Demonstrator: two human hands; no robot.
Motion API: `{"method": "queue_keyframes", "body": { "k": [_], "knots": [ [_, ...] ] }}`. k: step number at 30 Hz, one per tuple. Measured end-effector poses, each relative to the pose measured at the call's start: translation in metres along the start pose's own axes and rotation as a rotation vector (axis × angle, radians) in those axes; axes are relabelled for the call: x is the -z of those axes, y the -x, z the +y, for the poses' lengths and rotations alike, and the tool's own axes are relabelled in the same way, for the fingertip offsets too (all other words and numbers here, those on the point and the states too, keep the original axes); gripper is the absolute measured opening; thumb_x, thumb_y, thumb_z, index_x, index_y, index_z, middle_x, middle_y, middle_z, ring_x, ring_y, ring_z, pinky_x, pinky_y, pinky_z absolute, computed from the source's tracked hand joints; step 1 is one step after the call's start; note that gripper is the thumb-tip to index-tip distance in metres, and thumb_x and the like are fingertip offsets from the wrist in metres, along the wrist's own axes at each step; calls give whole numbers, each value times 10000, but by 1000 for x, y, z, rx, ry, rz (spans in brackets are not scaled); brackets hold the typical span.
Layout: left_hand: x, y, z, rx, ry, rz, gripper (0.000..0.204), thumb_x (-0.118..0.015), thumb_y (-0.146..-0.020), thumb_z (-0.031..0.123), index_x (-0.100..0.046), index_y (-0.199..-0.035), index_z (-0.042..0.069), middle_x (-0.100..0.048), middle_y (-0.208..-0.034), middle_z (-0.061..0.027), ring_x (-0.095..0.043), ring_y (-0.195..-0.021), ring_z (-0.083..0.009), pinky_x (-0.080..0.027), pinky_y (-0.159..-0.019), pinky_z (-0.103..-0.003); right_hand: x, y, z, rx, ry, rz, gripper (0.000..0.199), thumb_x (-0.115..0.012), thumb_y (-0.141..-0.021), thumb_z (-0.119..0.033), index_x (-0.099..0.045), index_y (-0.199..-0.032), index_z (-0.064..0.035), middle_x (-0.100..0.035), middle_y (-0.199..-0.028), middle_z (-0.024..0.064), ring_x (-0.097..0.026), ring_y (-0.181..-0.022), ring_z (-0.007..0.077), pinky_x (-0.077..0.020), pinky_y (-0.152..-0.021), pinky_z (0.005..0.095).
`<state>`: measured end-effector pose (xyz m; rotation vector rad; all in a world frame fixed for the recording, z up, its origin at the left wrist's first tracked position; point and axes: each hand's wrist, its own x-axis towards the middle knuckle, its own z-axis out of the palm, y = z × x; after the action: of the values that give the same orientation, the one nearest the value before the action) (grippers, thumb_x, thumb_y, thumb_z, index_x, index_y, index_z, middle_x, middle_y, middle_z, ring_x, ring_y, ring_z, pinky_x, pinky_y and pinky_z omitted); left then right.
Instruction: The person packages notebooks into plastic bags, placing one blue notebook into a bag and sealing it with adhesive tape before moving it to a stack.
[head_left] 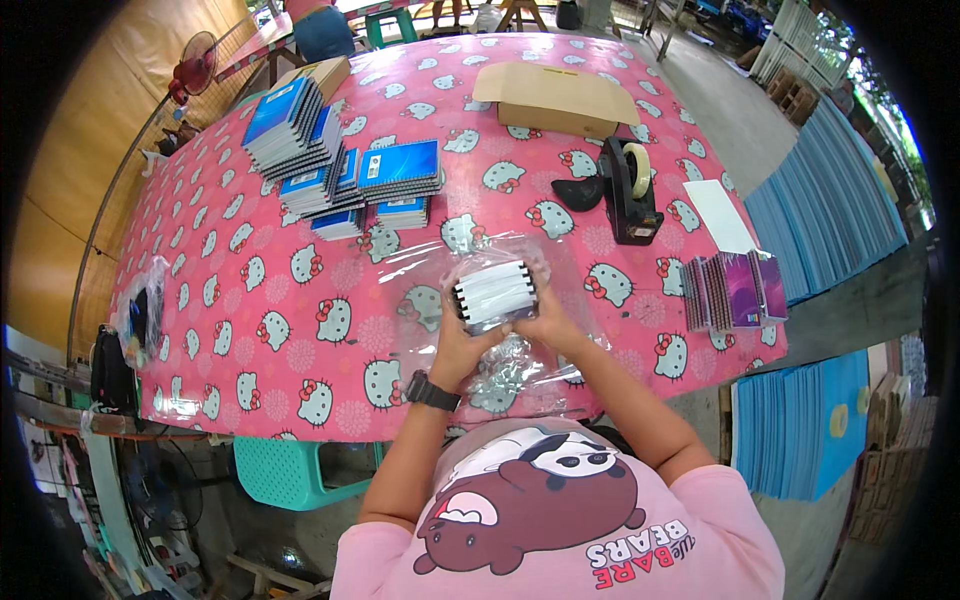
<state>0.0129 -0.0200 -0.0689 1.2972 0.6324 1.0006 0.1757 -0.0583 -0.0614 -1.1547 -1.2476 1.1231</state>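
From afar I log a workshop. On the pink table (345, 280): notebook stacks (401, 165), tape dispenser (622, 205). Right of the table: tall blue piles (825, 210).

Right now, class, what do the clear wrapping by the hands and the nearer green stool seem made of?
Clear wrapping: probably thin, glossy plastic film, since it is see-through, wrinkled and catches bright glints.
Nearer green stool: most likely moulded plastic, smooth-looking, with even colour, rounded corners and small holes across the seat.
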Motion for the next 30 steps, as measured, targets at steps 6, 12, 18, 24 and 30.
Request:
{"method": "queue_keyframes", "body": {
  "k": [6, 12, 18, 24, 30],
  "knots": [
    [2, 0, -2, -91, 4, 24, 1032, -807, -595, 53, -161, -1400, 65, -367, -1334, -121, -414, -1216, -225, -363, -1022, -370, 14, -2, 5, -26, -78, -87, 954, -691, -617, -8, -157, -1405, -71, -416, -1249, 123, -428, -1169, 224, -360, -981, 348],
    [-8, 0, -13, -84, -136, 59, 1072, -744, -578, 23, -111, -1441, 93, -332, -1378, -126, -369, -1253, -244, -310, -1056, -383, 19, 5, 11, -54, 87, -91, 904, -595, -608, -36, -224, -1432, -79, -354, -1361, 144, -336, -1273, 224, -252, -1060, 320],
    [22, 22, 5, -406, -543, 163, 652, -561, -636, 53, -448, -1278, 29, -457, -1291, -146, -364, -1271, -317, -258, -1072, -420, 58, 6, -14, 70, 25, 69, 622, -603, -704, 29, -455, -1300, -72, -577, -1192, 69, -477, -1151, 167, -326, -1020, 333],
    [15, 26, 17, -433, -790, 18, 640, -505, -633, 67, -496, -1272, 32, -468, -1328, -143, -334, -1291, -370, -250, -1067, -462, 36, -3, -41, 166, 358, 60, 568, -722, -720, -97, -515, -1249, -98, -671, -1023, 19, -502, -1066, 182, -375, -947, 340],
    [25, 25, 21, -440, -841, -84, 671, -551, -622, 69, -487, -1290, 70, -431, -1368, -138, -274, -1322, -389, -228, -1068, -493, 31, -7, -45, 296, 683, 30, 597, -743, -715, -175, -512, -1256, -71, -676, -1055, -13, -475, -1046, 199, -331, -962, 339]
  ]
}}
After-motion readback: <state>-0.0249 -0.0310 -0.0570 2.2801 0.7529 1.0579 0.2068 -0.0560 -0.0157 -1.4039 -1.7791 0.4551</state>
